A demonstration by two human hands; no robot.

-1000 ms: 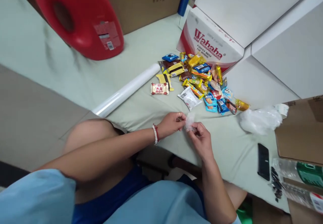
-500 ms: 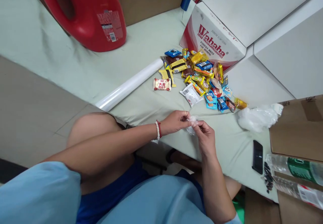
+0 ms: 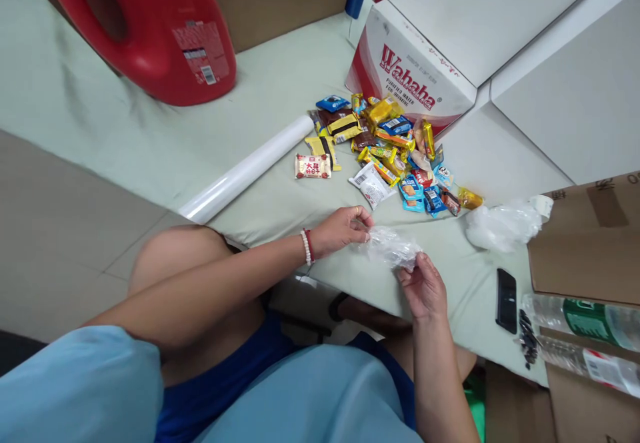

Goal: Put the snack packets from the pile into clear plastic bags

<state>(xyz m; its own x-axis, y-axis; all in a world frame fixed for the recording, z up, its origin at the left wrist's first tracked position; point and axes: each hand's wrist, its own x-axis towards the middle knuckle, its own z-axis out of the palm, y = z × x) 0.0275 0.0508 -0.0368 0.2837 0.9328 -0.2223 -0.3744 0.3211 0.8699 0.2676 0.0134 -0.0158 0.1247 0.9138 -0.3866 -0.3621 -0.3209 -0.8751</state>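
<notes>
A crumpled clear plastic bag (image 3: 393,246) is stretched between my two hands, above the front edge of the covered table. My left hand (image 3: 343,231), with a ring and two bracelets at the wrist, pinches its left end. At its right end, the fingertips of my right hand (image 3: 425,284) grip the plastic. Just beyond the bag lies a white snack packet (image 3: 373,185), beside a cream wrapped bar (image 3: 313,166). A heap of snack packets (image 3: 395,143) in yellow, blue and brown spreads behind them.
A white roll (image 3: 247,168) lies left of the snacks, and a red jug (image 3: 145,30) stands at the back left. Behind the heap is a Wahaha carton (image 3: 410,70). To the right are another plastic bag (image 3: 505,224), a phone (image 3: 507,300) and plastic bottles (image 3: 585,320).
My hands have moved apart, my right hand going right and slightly down. The bag, bunched up between my fingers before, is now drawn out wider. The view has shifted a little.
</notes>
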